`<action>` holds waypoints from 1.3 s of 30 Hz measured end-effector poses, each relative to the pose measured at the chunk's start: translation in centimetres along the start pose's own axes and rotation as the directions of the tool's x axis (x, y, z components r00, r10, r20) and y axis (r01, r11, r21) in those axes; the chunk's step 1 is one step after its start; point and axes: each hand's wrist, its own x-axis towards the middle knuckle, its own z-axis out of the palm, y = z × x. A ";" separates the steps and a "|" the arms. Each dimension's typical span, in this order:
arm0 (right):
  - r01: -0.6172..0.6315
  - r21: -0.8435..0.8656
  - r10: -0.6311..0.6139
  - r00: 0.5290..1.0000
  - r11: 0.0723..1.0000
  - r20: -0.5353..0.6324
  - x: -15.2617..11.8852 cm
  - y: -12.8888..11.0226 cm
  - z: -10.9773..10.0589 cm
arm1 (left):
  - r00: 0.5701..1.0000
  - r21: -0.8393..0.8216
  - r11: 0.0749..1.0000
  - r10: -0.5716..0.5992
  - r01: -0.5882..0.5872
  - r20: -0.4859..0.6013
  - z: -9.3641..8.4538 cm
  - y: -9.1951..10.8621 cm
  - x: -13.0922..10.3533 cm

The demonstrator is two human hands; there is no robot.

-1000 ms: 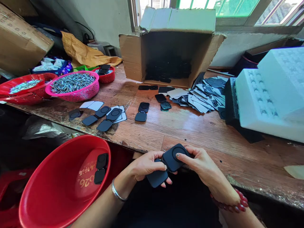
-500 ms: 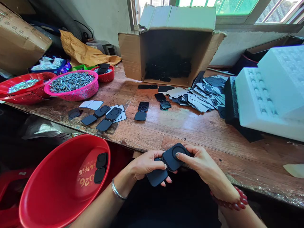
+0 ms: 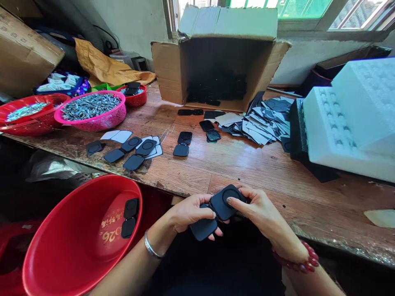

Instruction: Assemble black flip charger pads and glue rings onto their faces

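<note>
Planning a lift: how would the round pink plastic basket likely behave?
The round pink plastic basket is probably heavy for its size, heaped with small silvery metal pieces. Its perforated wall may flex under a one-sided grip; tilting could spill pieces lying near its rim.

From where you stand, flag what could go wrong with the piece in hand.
The hinged black piece hangs over the bench edge, gripped by the left hand and right hand; if both let go, it could fall.

The right thumb presses on the ringed pad, so it might smudge it or nudge it off centre.

The red tub stands below the bench, with another hinged piece inside; a piece dropped in carelessly could knock against that one and scuff.
</note>
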 end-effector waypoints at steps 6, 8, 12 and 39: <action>0.047 -0.081 -0.049 0.998 0.996 -0.024 -0.1 -0.4 -0.1 | 1.000 -0.009 1.000 0.003 -0.003 -0.007 -0.1 -0.2 0.1; 0.065 -0.126 -0.068 0.997 0.990 -0.022 -0.1 -0.5 -0.1 | 1.000 -0.015 1.000 -0.008 0.007 -0.024 0.0 -0.2 0.1; 0.094 -0.187 -0.106 0.993 0.978 -0.056 -0.2 -0.4 0.0 | 0.998 -0.006 1.000 -0.003 0.002 -0.064 0.2 -0.3 0.1; 0.227 -0.853 -0.715 0.665 0.469 -0.216 -2.6 3.5 4.8 | 0.863 0.329 0.897 0.398 -0.295 -0.311 1.4 -1.6 1.8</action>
